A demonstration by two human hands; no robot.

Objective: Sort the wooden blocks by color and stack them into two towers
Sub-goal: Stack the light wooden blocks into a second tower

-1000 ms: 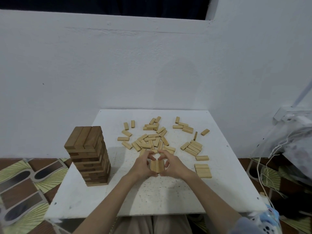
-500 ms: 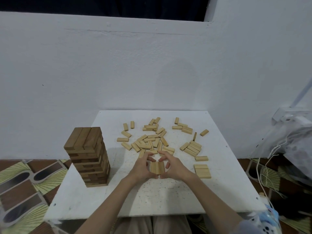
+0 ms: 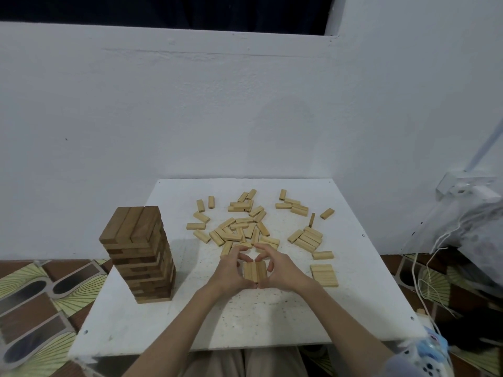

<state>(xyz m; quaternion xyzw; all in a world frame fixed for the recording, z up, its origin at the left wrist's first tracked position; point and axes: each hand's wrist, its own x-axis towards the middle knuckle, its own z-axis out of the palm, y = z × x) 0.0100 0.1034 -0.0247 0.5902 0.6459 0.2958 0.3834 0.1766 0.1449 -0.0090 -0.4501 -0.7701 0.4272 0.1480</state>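
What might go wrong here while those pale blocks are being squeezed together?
1. The three pale blocks pressed between the left hand and right hand may slip out of line, giving a crooked base.
2. The loose pile lies just behind the fingers; a stray block could get nudged.
3. The dark tower stands near the left forearm and could be bumped.

Tall dark tower [image 3: 141,254] left; pale blocks [image 3: 242,229] scattered, three [image 3: 254,271] aligned.

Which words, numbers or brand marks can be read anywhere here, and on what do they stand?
None can be read. The dark block tower, the light blocks, the white table and the wall bear no print.
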